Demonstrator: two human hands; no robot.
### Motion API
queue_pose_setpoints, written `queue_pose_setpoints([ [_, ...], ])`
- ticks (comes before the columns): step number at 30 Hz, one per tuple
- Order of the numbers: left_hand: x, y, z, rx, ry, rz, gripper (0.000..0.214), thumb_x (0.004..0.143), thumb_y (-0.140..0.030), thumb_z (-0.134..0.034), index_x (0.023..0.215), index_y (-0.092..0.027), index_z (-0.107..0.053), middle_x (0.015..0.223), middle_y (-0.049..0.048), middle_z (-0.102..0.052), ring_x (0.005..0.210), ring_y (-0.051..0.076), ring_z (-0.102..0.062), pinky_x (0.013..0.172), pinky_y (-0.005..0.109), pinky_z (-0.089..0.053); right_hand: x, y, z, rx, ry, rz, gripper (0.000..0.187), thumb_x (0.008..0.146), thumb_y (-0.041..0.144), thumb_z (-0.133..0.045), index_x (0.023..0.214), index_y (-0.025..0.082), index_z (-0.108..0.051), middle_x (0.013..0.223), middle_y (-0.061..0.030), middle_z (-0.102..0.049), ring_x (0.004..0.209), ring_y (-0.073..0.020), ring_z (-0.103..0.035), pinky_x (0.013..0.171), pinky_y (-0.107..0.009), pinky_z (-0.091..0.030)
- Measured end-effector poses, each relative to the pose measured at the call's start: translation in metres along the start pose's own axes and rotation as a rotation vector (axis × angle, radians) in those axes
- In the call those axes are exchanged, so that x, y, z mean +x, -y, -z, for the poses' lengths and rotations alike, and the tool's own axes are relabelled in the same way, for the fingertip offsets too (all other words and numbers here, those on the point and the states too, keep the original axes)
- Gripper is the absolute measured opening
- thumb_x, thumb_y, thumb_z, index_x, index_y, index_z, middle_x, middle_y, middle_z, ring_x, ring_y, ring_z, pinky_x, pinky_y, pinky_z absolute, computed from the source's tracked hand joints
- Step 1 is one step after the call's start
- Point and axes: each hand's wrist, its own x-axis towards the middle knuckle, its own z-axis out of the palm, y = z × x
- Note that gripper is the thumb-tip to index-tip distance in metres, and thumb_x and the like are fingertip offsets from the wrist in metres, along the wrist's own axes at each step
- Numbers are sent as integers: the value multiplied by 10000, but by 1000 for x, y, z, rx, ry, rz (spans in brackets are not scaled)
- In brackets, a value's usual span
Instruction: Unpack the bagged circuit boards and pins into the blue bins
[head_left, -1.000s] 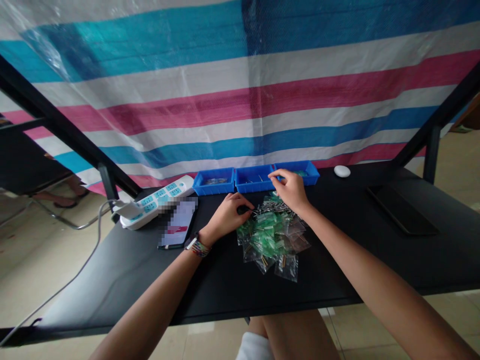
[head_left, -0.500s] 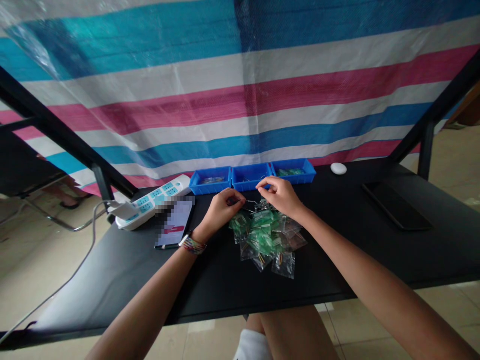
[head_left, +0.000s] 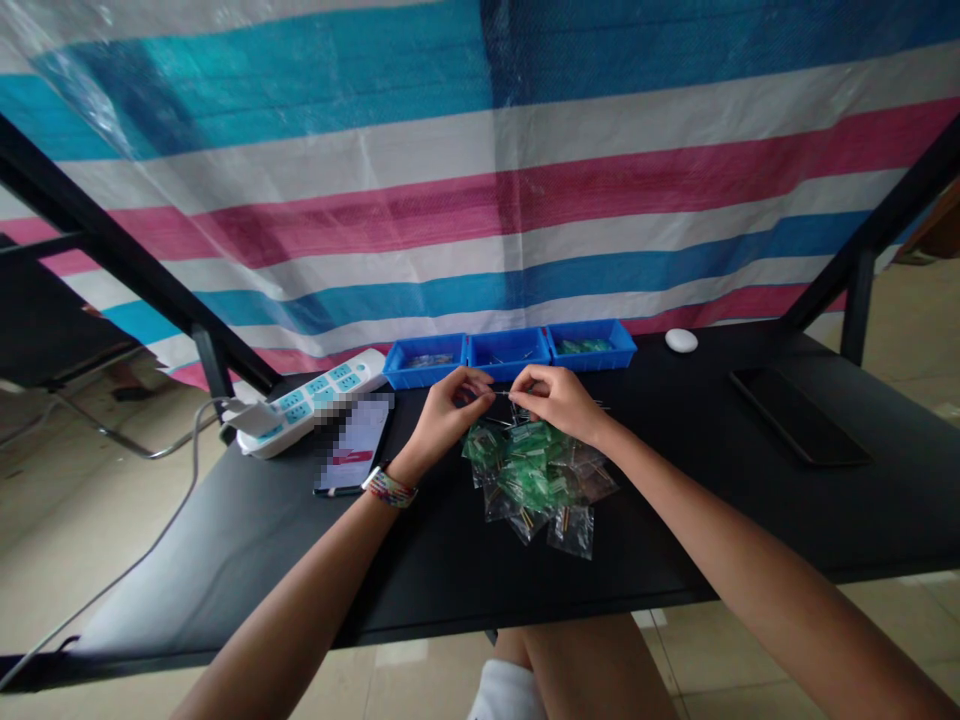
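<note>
My left hand (head_left: 456, 405) and my right hand (head_left: 551, 398) face each other just in front of the blue bins. A thin metallic pin (head_left: 502, 393) spans the small gap between them, its ends pinched in the thumb and fingers of each hand. Its exact kind is too small to make out. Below my hands lies a heap of small clear plastic bags (head_left: 532, 470), many with green contents, some with gold-coloured slim parts. Loose thin metal pins (head_left: 517, 414) lie behind the bags, partly covered by my right hand.
Three joined blue bins (head_left: 508, 348) stand along the back, holding small parts. To the left are a white power strip (head_left: 322, 395) and a lit phone (head_left: 358, 440). A dark phone-like slab (head_left: 799, 415) and a white rounded object (head_left: 681, 341) lie right. A striped sheet (head_left: 420, 220) hangs behind.
My right hand has moved down and closer to my left hand from near the middle bin. Both hands now meet at the thin pin, which the left fingers appeared to hold before.
</note>
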Motion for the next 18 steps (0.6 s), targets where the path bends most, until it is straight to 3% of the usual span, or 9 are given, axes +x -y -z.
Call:
queue_pose_setpoints([
  [3, 2, 2, 2, -53, 29, 25, 242, 892, -406, -653, 880, -171, -711, 822, 40, -705, 772, 181, -631, 743, 299, -469, 0, 1, 0, 20, -38, 41, 161, 815, 323, -756, 827, 193, -661, 739, 4, -651, 556, -130, -581, 512, -252, -424],
  [7, 4, 5, 2, -35, 61, 74, 430, 952, -490, -516, 718, -175, -692, 689, 56, -680, 691, 189, -612, 716, 319, -460, -1, 2, 0, 16, -61, 51, 137, 806, 293, -752, 827, 197, -655, 688, 14, -635, 532, -127, -559, 503, -249, -398],
  [18, 2, 3, 1, -112, 98, 140, 369, 886, -490, -675, 680, -184, -660, 683, 33, -647, 672, 162, -572, 705, 305, -455, -3, 4, 0, -4, -82, 84, 116, 794, 279, -742, 804, 191, -667, 637, 24, -611, 514, -115, -509, 497, -245, -363],
])
